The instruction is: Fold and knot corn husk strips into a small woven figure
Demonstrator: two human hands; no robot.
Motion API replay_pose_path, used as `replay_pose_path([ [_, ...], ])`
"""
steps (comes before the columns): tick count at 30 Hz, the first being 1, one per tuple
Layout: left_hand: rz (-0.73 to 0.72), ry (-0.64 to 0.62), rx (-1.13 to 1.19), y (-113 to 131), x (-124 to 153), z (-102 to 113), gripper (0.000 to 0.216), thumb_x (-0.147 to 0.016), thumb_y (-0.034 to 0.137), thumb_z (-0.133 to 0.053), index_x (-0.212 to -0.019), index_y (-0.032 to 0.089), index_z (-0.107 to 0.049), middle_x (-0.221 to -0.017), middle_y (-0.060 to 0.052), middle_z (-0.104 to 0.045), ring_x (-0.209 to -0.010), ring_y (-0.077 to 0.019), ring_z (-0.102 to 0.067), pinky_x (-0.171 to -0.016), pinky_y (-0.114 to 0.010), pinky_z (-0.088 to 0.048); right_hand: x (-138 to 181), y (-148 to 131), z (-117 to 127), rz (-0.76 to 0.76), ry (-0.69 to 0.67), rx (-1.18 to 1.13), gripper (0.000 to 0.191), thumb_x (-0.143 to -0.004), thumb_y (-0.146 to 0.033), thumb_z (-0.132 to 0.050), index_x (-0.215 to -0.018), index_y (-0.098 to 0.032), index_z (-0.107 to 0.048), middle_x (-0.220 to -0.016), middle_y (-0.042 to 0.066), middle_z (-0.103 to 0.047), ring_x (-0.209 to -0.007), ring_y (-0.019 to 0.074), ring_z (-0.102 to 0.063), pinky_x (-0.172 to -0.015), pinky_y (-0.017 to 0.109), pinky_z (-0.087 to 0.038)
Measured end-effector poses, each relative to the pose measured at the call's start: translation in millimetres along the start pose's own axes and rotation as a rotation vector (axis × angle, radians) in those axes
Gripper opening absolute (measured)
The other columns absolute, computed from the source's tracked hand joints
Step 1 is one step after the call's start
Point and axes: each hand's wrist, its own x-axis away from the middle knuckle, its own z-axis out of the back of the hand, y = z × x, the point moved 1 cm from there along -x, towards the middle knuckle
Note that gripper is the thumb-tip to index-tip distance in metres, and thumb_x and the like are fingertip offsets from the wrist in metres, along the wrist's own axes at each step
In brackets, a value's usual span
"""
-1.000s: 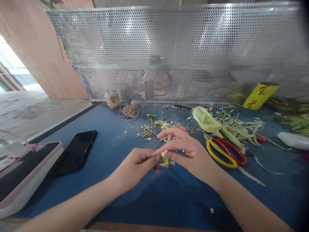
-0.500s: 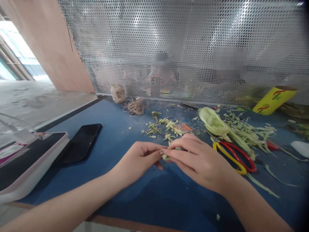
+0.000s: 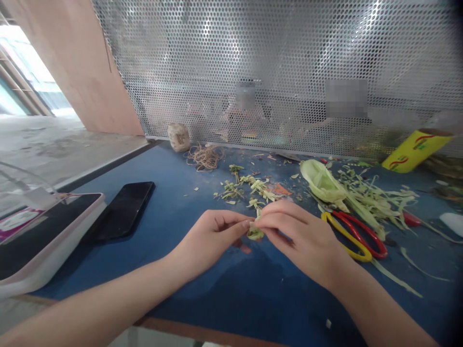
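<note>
My left hand [image 3: 210,238] and my right hand [image 3: 300,236] meet over the blue table [image 3: 173,207], fingertips pinched together on a small folded green leaf piece [image 3: 255,233]. Both hands hover just above the tabletop. Right behind them lies a scatter of small green leaf scraps [image 3: 249,188]. Red-and-yellow scissors [image 3: 352,231] lie just right of my right hand.
A pile of pale green leaf strips [image 3: 347,190] lies at the right. A black phone [image 3: 125,209] and a white-rimmed scale [image 3: 39,241] sit at the left. Rubber bands [image 3: 204,156], a twine ball [image 3: 179,136] and a yellow tube [image 3: 415,150] stand along the perforated metal screen [image 3: 289,72].
My right hand's fingers have curled down from raised to a tight pinch on the leaf piece. The camera has shifted a little left and closer.
</note>
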Motion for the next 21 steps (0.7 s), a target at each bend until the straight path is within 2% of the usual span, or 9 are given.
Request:
replay_pose_path([
  [3,0.044,-0.012,0.040,-2.3,-0.7,0.0,0.017,-0.076,0.023,-0.057,-0.078,0.014,-0.071,-0.070,0.000,-0.066,-0.057,-0.0102,-0.060,-0.062,-0.024,-0.049,3.6,1.7,0.8,0.002,-0.147,0.001,0.017,-0.086,-0.016,-0.043,-0.091,-0.020,-0.058,-0.090,0.005,-0.060,-0.087,0.0152,-0.057,-0.074,0.025,-0.049],
  [6,0.044,-0.022,0.047,-2.9,-1.5,0.7,0.017,-0.076,0.025,-0.057,-0.077,0.014,-0.071,-0.068,0.000,-0.065,-0.057,-0.0103,-0.059,-0.062,-0.024,-0.049,6.1,3.5,2.8,0.006,-0.211,-0.024,0.020,-0.087,-0.018,-0.039,-0.094,-0.022,-0.058,-0.092,0.005,-0.060,-0.090,0.0155,-0.057,-0.077,0.026,-0.049],
  [9,0.014,-0.025,0.028,-1.1,-1.7,1.4,0.016,-0.075,0.024,-0.058,-0.074,0.015,-0.071,-0.066,0.002,-0.064,-0.057,-0.0096,-0.059,-0.062,-0.023,-0.049,6.8,4.4,3.2,0.039,-0.189,-0.004,0.019,-0.088,-0.017,-0.040,-0.098,-0.019,-0.056,-0.096,0.005,-0.059,-0.094,0.0149,-0.055,-0.085,0.028,-0.047],
  [13,-0.001,-0.014,0.019,0.2,-2.0,1.4,0.016,-0.075,0.023,-0.057,-0.077,0.017,-0.072,-0.069,0.002,-0.066,-0.057,-0.0092,-0.059,-0.060,-0.022,-0.049,6.0,4.0,1.9,0.068,-0.098,0.041,0.020,-0.087,-0.017,-0.043,-0.103,-0.017,-0.054,-0.097,0.007,-0.060,-0.098,0.0158,-0.054,-0.087,0.029,-0.046],
  [17,0.016,-0.015,0.053,-1.6,-3.5,0.9,0.017,-0.074,0.024,-0.058,-0.080,0.016,-0.072,-0.069,0.000,-0.066,-0.058,-0.0106,-0.059,-0.060,-0.024,-0.051,4.1,1.5,0.3,0.069,-0.163,0.129,0.020,-0.087,-0.015,-0.039,-0.094,-0.019,-0.058,-0.090,0.005,-0.061,-0.093,0.0168,-0.055,-0.077,0.027,-0.048],
  [21,0.030,-0.004,0.082,-1.2,-4.0,0.2,0.017,-0.073,0.024,-0.060,-0.079,0.014,-0.072,-0.069,-0.001,-0.067,-0.062,-0.0122,-0.059,-0.061,-0.026,-0.052,3.2,-0.7,-0.1,0.007,-0.210,0.227,0.022,-0.086,-0.017,-0.038,-0.085,-0.020,-0.059,-0.083,0.003,-0.061,-0.081,0.0145,-0.058,-0.065,0.023,-0.047],
])
